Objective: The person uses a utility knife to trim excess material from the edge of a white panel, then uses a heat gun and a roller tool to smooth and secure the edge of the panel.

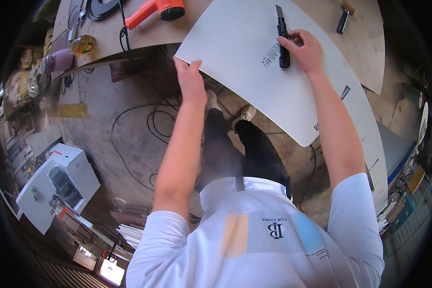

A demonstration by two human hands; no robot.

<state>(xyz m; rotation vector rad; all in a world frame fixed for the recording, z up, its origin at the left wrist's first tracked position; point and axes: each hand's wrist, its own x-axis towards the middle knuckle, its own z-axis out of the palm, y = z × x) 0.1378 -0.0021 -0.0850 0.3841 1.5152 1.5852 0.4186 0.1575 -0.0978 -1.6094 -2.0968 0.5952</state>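
Observation:
A large white panel (254, 91) with a curved edge and dark printed marks lies on the worktable in front of me. At its near left corner, my left hand (191, 80) grips the edge, with the thumb over the top; some of its fingertips are hidden. Toward the panel's far side, my right hand (306, 50) is closed on a black utility knife (283, 54). The knife rests flat on or just above the white surface, its blade extended and pointing away from me. Thumb and fingers hold it from its right side.
On the brown table (192, 33) at upper left are an orange heat gun (151, 12), a glass jar (83, 45) and a purple cup (61, 61). A black-handled roller (343, 21) lies at upper right. Black cables (122, 149) loop over the floor by my feet.

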